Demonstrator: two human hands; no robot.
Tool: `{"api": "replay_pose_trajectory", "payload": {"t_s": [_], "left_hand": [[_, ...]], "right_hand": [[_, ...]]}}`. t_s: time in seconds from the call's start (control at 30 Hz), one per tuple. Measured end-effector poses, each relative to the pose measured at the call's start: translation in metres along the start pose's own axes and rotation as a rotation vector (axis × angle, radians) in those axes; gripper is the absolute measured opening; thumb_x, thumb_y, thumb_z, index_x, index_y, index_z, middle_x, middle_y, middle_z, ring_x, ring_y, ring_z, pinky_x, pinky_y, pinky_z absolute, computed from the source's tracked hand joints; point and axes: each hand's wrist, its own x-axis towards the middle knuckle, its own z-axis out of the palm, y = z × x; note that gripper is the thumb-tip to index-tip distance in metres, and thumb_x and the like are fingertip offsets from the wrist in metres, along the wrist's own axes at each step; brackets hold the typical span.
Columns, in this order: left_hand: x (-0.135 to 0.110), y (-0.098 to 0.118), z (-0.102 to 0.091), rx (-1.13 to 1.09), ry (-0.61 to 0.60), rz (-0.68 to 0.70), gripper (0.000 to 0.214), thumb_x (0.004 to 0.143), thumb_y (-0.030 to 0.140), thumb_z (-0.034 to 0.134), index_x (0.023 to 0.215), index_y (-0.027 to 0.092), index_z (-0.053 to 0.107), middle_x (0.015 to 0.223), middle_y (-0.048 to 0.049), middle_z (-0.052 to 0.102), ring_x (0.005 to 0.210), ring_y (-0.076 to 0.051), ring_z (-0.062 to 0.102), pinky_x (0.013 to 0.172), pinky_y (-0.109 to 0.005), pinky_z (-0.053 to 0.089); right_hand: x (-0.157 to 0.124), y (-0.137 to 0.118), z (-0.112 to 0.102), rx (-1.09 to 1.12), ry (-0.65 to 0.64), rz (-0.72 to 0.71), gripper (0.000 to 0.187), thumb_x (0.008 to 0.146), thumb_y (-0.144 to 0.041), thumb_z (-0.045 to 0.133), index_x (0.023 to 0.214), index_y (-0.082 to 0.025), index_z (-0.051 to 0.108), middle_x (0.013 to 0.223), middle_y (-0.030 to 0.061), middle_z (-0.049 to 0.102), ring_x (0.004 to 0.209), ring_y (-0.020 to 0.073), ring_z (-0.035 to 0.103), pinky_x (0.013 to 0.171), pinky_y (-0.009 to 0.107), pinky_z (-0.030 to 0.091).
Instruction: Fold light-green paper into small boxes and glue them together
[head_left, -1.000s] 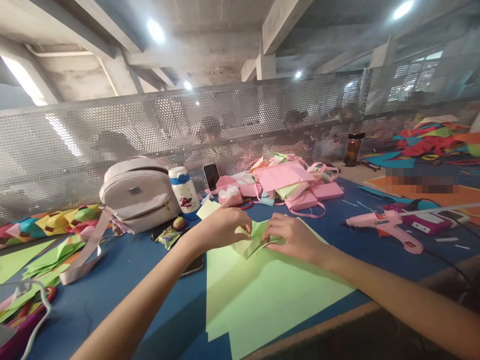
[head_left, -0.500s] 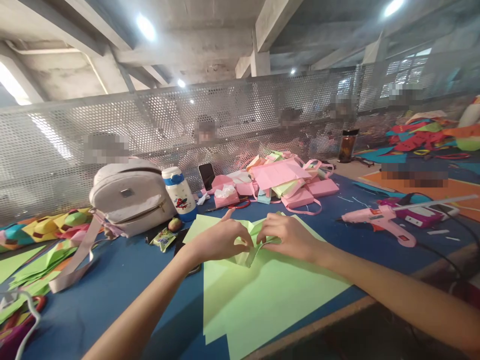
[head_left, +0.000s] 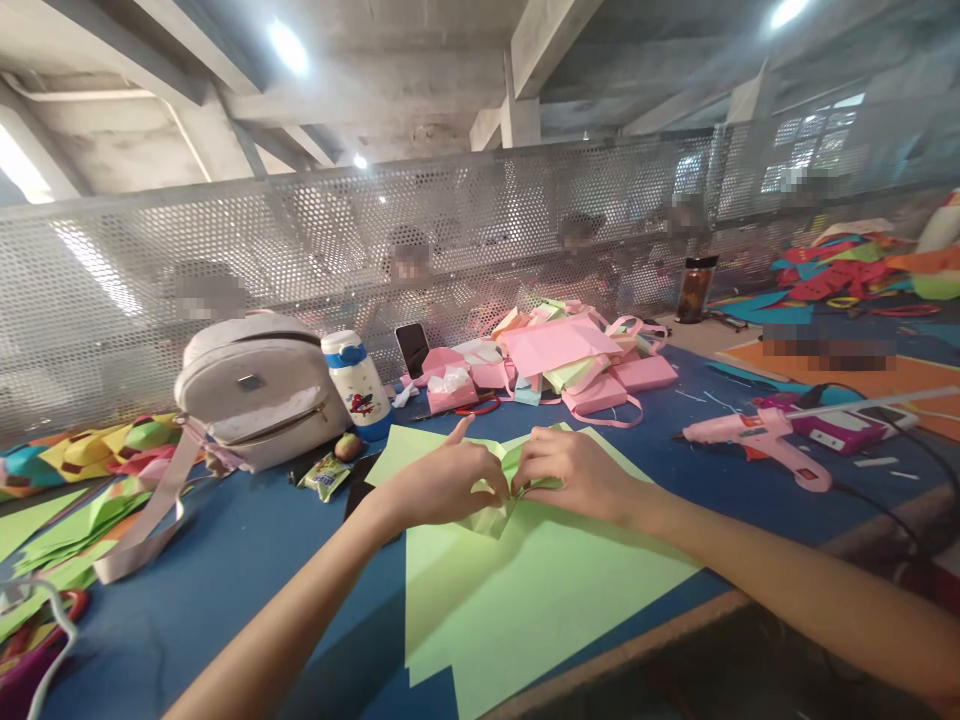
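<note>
My left hand (head_left: 442, 482) and my right hand (head_left: 574, 470) meet over a small folded piece of light green paper (head_left: 496, 515). Both hands pinch it with thumbs and fingers, knuckle to knuckle, and my left index finger sticks up. The piece is held just above a stack of large light green sheets (head_left: 525, 590) lying on the blue table (head_left: 225, 580) in front of me. Most of the folded piece is hidden by my fingers.
A beige bag (head_left: 255, 385), a white bottle (head_left: 358, 385) and a phone (head_left: 412, 350) stand to the left. Pink paper boxes (head_left: 585, 370) are heaped behind. A pink glue gun (head_left: 757, 440) lies to the right. A perforated metal screen (head_left: 450, 240) closes the back; people sit beyond it.
My hands have closed in on each other over the folded green piece. The left hand slid slightly toward me and the view shifted a little to the right.
</note>
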Motion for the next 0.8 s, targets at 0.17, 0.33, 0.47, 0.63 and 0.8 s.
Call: {"api": "replay_pose_trajectory", "payload": {"t_s": [0.17, 0.33, 0.47, 0.63, 0.8], "left_hand": [[0.000, 0.004, 0.001, 0.046, 0.051, 0.039, 0.024, 0.084, 0.006, 0.062, 0.084, 0.026, 0.076, 0.086, 0.0048, 0.075, 0.089, -0.015, 0.069, 0.123, -0.052, 0.006], [-0.001, 0.008, 0.003, 0.167, 0.167, 0.037, 0.021, 0.084, 0.007, 0.062, 0.080, 0.025, 0.073, 0.081, 0.0033, 0.073, 0.087, -0.017, 0.070, 0.121, -0.054, 0.016], [0.001, 0.009, -0.002, 0.314, 0.353, -0.028, 0.024, 0.090, 0.008, 0.054, 0.082, 0.021, 0.073, 0.076, 0.0003, 0.071, 0.077, -0.018, 0.069, 0.118, -0.057, 0.021], [-0.004, 0.005, 0.006, 0.377, 0.757, 0.023, 0.024, 0.096, 0.013, 0.045, 0.109, 0.019, 0.065, 0.105, -0.0066, 0.073, 0.101, -0.022, 0.068, 0.117, -0.057, 0.026], [-0.022, 0.004, 0.045, 0.347, 1.038, 0.089, 0.029, 0.095, 0.021, 0.048, 0.123, 0.021, 0.055, 0.115, -0.0103, 0.071, 0.113, -0.025, 0.063, 0.114, -0.055, 0.032]], "right_hand": [[0.000, 0.000, 0.000, -0.004, -0.002, -0.027, 0.011, 0.091, -0.021, 0.068, 0.083, -0.021, 0.076, 0.082, 0.0016, 0.072, 0.078, 0.0185, 0.056, 0.069, 0.029, 0.039], [0.001, -0.001, -0.003, 0.045, 0.014, 0.027, 0.010, 0.088, -0.017, 0.070, 0.082, -0.022, 0.075, 0.084, 0.0011, 0.073, 0.079, 0.0189, 0.057, 0.068, 0.029, 0.040], [0.001, 0.000, -0.005, 0.103, 0.058, 0.127, 0.011, 0.084, -0.012, 0.072, 0.081, -0.022, 0.075, 0.083, 0.0010, 0.072, 0.080, 0.0185, 0.057, 0.071, 0.028, 0.043], [0.000, 0.005, -0.005, 0.172, 0.087, 0.234, 0.010, 0.081, -0.011, 0.075, 0.081, -0.021, 0.075, 0.079, 0.0006, 0.070, 0.080, 0.0179, 0.057, 0.071, 0.027, 0.044], [-0.001, 0.011, -0.002, 0.235, 0.112, 0.297, 0.009, 0.081, -0.012, 0.076, 0.080, -0.020, 0.076, 0.080, 0.0010, 0.070, 0.080, 0.0170, 0.059, 0.071, 0.026, 0.044]]}}
